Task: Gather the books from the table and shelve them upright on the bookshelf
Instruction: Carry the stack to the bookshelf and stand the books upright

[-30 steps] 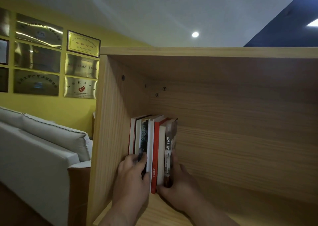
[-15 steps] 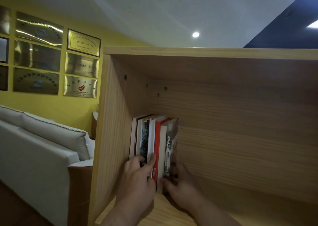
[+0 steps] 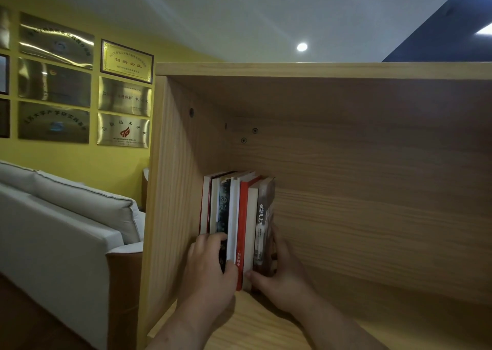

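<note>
1. The books (image 3: 239,211) stand upright on the bookshelf (image 3: 170,189), packed into its left corner. The outermost one on that side sits against the side panel. Their spines face out, among them a red spine (image 3: 242,229) and a brown spine (image 3: 262,216) printed with Chinese characters at the right end.

2. The left hand (image 3: 210,267) covers the lower spines of the left-hand volumes. Its fingers are bent over them and its thumb lies beside the white one, so it seems to be pushing that part of the row back and level.

3. The right hand (image 3: 279,277) clasps the open end of the row. Its fingers lie up the outer cover of the brown book and its thumb crosses the foot of the spines. The row has no bookend, so this hand likely serves as one and keeps the last book from leaning.

4. Between them the hands squeeze the row toward the corner, which probably keeps it upright. Shelving looks nearly complete. The table is out of view, so I cannot tell whether any books remain there.

5. The shelf board (image 3: 261,320) runs on to the right of the hands.

6. Beyond the bookshelf, a pale sofa (image 3: 66,216) sits below gold plaques (image 3: 125,62) on a yellow wall. A round ceiling light (image 3: 302,46) glows above.
</note>
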